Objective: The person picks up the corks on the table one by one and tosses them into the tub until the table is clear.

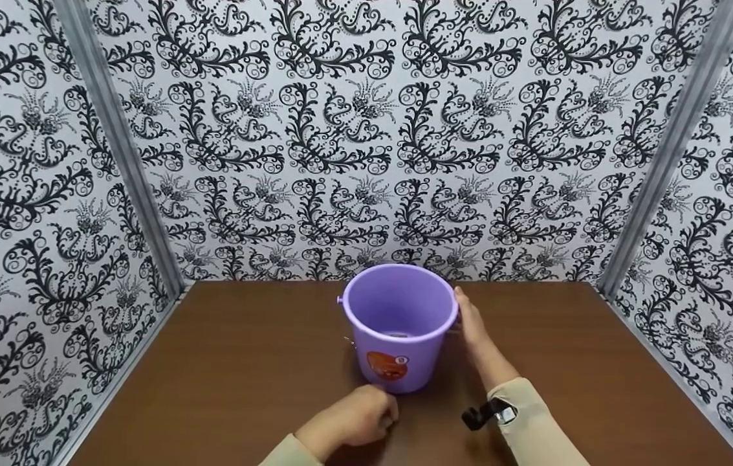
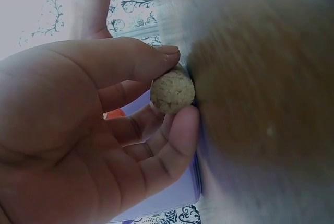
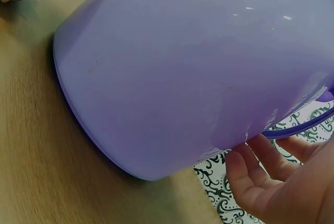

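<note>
A purple bucket (image 1: pixel 423 359) stands upright on the brown table, its mouth facing up and an orange sticker (image 1: pixel 387 366) on its near side. My right hand (image 1: pixel 477 336) holds the bucket at its right side, below the rim. In the right wrist view, bent fingers (image 3: pixel 242 174) touch the wall beside the dark purple handle (image 3: pixel 300 129). In front of the bucket, low over the table, is my left hand (image 1: pixel 360 414). Its thumb and fingers pinch a cork (image 2: pixel 172 92), whose round, tan, grainy end shows in the left wrist view. The head view hides the cork.
The brown table (image 1: pixel 256 349) runs back to a white wall (image 1: pixel 353 129) with black scrollwork. Similar patterned walls stand left and right, with grey metal posts (image 1: pixel 123 145) at the corners. A black camera mount (image 1: pixel 484 414) sits on my right wrist.
</note>
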The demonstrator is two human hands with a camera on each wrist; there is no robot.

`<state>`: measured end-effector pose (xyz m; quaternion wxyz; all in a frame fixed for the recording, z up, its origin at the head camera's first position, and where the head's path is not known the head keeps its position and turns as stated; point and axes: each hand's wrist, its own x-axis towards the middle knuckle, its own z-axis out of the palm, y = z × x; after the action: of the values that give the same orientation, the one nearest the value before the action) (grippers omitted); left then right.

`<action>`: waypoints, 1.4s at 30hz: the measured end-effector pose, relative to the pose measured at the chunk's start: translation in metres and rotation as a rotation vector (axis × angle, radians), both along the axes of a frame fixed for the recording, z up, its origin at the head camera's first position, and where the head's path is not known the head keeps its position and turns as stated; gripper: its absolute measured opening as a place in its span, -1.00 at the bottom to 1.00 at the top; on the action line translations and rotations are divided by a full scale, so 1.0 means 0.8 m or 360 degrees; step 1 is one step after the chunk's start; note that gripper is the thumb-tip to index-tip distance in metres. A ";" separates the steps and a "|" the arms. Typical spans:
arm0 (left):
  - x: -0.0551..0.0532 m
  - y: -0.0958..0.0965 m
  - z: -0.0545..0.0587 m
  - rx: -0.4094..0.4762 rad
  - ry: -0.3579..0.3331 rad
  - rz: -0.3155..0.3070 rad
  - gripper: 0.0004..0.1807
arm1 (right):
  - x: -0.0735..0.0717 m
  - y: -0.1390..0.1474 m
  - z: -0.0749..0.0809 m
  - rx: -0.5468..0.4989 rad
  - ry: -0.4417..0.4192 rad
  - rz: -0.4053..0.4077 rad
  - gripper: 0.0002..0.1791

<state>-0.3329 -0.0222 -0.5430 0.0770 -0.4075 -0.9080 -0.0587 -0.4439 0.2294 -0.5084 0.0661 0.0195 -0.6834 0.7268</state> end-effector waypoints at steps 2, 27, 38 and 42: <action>0.000 0.000 0.002 0.0003 0.0006 0.0000 -0.83 | -0.003 0.001 -0.001 -0.0005 0.0000 0.0013 -0.27; 0.013 -0.003 0.037 0.0288 0.0184 -0.0148 -0.78 | -0.003 -0.005 -0.005 0.0042 0.0080 -0.0008 -0.29; 0.016 -0.005 0.058 0.0355 0.0250 -0.0179 -0.72 | -0.004 -0.001 -0.003 0.0021 0.0051 -0.0026 -0.27; 0.018 -0.008 0.064 0.0377 0.0235 -0.0131 -0.72 | -0.004 -0.002 -0.003 -0.0004 0.0061 -0.0009 -0.28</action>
<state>-0.3187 -0.0283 -0.4916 0.1886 -0.4357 -0.8692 -0.1385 -0.4470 0.2281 -0.5110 0.0813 0.0314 -0.6812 0.7269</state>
